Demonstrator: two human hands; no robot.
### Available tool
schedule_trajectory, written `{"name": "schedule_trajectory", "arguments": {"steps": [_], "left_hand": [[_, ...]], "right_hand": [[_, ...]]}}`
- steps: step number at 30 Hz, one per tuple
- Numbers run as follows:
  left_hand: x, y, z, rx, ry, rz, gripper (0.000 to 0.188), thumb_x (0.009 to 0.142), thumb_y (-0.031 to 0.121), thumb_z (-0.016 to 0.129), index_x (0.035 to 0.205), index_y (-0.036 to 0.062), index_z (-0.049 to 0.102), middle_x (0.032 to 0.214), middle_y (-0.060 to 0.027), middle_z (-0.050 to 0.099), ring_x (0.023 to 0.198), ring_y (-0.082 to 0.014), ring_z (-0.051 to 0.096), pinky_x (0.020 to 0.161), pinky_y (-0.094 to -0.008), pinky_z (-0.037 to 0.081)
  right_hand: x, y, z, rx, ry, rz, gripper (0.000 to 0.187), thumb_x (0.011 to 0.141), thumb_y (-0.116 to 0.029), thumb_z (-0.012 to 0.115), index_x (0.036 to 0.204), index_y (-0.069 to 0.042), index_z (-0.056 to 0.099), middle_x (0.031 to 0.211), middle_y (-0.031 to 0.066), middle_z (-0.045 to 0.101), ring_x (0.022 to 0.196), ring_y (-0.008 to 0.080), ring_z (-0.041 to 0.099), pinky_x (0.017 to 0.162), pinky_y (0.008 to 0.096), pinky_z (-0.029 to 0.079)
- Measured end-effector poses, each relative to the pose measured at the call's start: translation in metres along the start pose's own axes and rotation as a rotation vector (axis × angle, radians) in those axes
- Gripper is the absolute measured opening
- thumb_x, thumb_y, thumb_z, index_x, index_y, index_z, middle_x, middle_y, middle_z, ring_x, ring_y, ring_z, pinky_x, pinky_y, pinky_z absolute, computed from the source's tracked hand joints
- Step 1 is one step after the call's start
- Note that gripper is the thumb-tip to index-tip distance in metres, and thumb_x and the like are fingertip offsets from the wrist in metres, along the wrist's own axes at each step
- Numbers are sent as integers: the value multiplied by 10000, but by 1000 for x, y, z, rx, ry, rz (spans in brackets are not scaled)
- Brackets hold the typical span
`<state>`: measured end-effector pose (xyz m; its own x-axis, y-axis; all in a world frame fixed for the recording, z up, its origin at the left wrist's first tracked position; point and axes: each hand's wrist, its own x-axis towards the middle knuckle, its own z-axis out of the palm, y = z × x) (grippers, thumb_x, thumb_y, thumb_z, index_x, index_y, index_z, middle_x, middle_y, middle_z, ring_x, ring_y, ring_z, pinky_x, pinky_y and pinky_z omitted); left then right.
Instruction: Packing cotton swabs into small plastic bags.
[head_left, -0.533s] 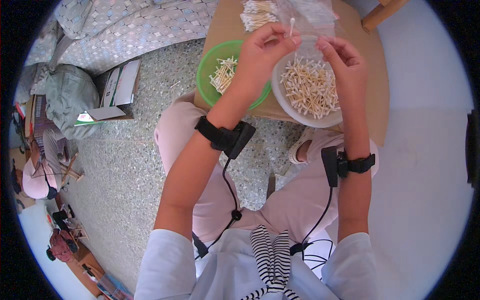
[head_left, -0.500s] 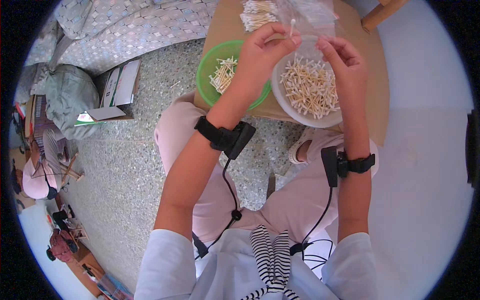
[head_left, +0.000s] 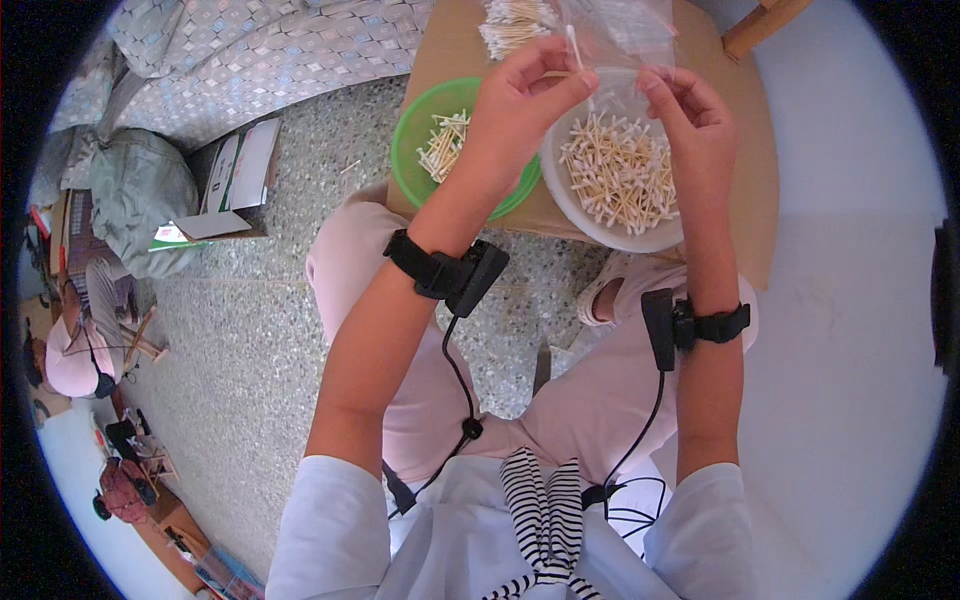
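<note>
your left hand (head_left: 515, 115) pinches a slim white-tipped cotton swab (head_left: 572, 44), your right hand (head_left: 696, 118) a thin clear plastic bag (head_left: 616, 48); a loose pinch could drop the swab.

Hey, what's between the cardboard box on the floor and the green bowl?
In the head view, speckled floor lies between the cardboard box and the green bowl, with one thin pale stick on it, probably a cotton swab.

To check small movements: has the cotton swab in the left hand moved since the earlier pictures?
Yes: the held cotton swab has its upper tip farther left and slightly higher, judged against the wooden piece.
</note>
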<state>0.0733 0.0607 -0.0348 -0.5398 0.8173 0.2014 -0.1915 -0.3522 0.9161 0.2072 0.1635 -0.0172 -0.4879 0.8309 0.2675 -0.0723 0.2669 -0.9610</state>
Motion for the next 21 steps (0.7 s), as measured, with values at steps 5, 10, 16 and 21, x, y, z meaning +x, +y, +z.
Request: {"name": "schedule_trajectory", "arguments": {"steps": [5,10,16,21], "left_hand": [[4,5,-7,-10,-44,30,210,826,113,674,1007,67,576,954,-30,628,889,-98,584,779,-237,450],[6,11,-16,129,-144,-15,138,847,142,656,928,82,561,889,-1,618,851,-85,580,752,-231,447],[9,27,-24,224,-243,0,135,858,163,643,936,84,566,874,12,614,818,-74,573,716,-209,431],[8,22,-29,357,-186,21,181,869,176,643,989,53,588,892,12,615,860,-71,575,780,-231,459]], "right_hand": [[-1,2,1,12,-17,-27,176,805,-112,717,943,-8,683,881,46,682,779,89,615,705,209,485],[-1,3,-1,-7,-33,-4,181,807,-116,715,952,-12,685,872,43,682,778,90,616,707,212,487],[-2,-1,-1,-46,-31,-20,176,807,-114,713,953,-19,688,866,30,681,770,82,613,706,206,482],[-3,7,-6,-126,-212,-12,275,879,-259,636,1037,-35,665,947,43,674,845,95,611,764,238,474]]}}
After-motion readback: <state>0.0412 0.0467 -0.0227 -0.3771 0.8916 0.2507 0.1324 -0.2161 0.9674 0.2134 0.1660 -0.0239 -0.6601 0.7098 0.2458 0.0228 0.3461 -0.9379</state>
